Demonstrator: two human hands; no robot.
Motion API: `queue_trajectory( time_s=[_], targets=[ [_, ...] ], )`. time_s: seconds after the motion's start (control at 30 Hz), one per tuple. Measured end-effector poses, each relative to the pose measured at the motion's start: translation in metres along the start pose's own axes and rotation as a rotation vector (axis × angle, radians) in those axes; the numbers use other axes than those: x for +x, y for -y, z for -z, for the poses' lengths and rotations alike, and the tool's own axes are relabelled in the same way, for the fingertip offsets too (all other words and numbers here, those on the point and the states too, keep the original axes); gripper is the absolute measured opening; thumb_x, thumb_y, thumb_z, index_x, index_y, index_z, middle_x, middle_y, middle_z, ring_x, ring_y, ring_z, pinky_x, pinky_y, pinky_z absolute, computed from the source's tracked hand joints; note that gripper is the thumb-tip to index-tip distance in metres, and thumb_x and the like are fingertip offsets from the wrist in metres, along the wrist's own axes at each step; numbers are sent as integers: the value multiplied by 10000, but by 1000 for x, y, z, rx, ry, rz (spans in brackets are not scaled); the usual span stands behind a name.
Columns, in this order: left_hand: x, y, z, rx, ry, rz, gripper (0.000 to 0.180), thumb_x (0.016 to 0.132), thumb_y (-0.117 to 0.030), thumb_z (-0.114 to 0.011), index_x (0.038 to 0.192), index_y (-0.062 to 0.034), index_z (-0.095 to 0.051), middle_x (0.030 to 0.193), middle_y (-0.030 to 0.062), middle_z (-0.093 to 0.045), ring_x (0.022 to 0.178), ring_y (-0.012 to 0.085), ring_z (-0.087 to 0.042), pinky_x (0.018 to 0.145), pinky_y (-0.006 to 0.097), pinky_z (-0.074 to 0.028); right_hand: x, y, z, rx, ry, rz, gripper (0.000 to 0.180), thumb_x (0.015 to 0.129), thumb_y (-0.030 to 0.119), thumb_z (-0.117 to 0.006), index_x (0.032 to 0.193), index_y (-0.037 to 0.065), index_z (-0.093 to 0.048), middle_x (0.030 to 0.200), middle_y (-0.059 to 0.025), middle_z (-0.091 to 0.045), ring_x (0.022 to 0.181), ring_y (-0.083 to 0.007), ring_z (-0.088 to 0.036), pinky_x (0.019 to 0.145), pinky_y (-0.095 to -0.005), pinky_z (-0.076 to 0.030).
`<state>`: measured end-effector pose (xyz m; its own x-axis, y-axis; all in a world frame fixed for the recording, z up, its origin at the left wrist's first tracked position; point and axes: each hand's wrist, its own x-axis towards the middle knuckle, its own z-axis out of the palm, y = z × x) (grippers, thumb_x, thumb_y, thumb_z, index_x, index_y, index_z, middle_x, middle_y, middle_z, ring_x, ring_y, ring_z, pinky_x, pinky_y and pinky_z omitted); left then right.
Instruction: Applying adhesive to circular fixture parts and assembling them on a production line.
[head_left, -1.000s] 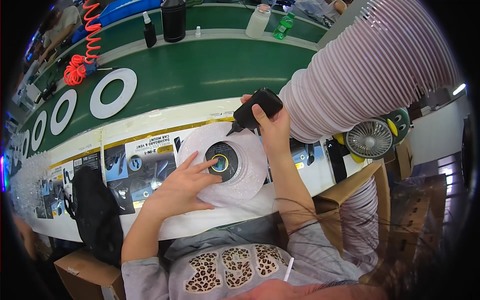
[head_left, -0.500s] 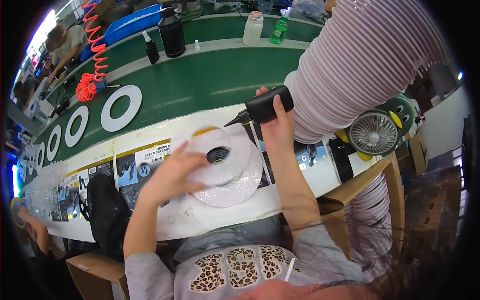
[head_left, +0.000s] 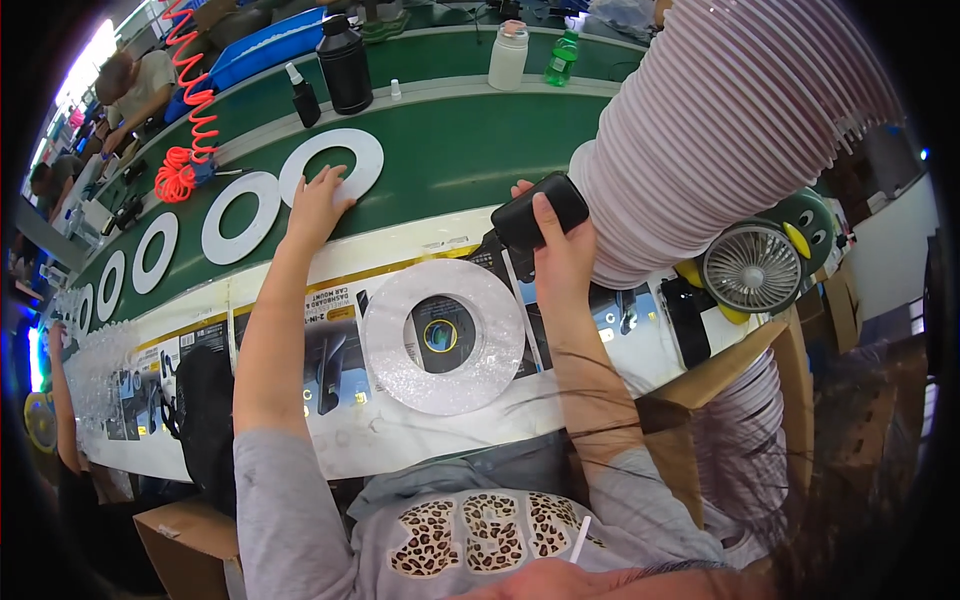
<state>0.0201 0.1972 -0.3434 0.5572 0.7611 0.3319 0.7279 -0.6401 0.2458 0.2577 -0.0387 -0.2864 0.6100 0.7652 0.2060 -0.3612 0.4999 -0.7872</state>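
Hand positions
The left hand (head_left: 317,212), fingers spread, overlaps a white ring (head_left: 369,160) on the green belt (head_left: 455,150); whether it pinches cannot be determined. The right hand (head_left: 566,250) wraps a black bottle (head_left: 532,214).

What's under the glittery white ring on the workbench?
Through the hole in the ring, a dark printed sheet with a yellow circle shows; whatever the ring's band covers can't be seen.
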Motion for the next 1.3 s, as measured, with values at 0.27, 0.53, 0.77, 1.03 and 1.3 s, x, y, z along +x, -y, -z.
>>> queue_trajectory(
  time_s=[0.27,0.53,0.77,1.03,1.3],
  targets=[
    [-55,-78,59,-122,-253,-128,465,838,-131,-653,1271,-82,-489,1315,143,-517,1334,352,-353,1088,476,-283,-2,-13,1,-277,107,168,248,877,107,-667,1044,-32,-549,1031,-151,-661,943,-181,-628,834,-286,-518],
    [-135,-121,99,-344,-214,-57,397,834,-16,-604,1221,-45,-523,1302,166,-520,1346,336,-352,1079,407,-291,-3,-14,5,-341,148,172,263,870,110,-677,1046,-28,-539,1020,-160,-663,954,-181,-625,841,-284,-517],
    [-147,-90,73,-294,-222,19,362,839,-16,-595,1197,-29,-536,1279,158,-528,1318,327,-393,1061,402,-316,-5,-17,-1,-322,190,147,267,870,95,-673,1059,-25,-527,1030,-166,-660,967,-193,-626,853,-292,-517],
    [-146,-90,67,-333,-245,14,358,817,-30,-636,1165,-33,-553,1210,138,-579,1278,337,-434,1023,416,-361,-5,-17,0,-356,175,133,283,870,91,-671,1081,-23,-521,1039,-168,-656,977,-202,-623,861,-298,-514],
    [-147,-88,66,-342,-256,-1,356,811,-38,-644,1156,-27,-559,1190,142,-588,1268,347,-441,1017,427,-365,-14,0,-11,-379,187,153,352,839,135,-719,1100,-26,-548,1050,-127,-640,980,-179,-612,889,-298,-485]
  ],
)
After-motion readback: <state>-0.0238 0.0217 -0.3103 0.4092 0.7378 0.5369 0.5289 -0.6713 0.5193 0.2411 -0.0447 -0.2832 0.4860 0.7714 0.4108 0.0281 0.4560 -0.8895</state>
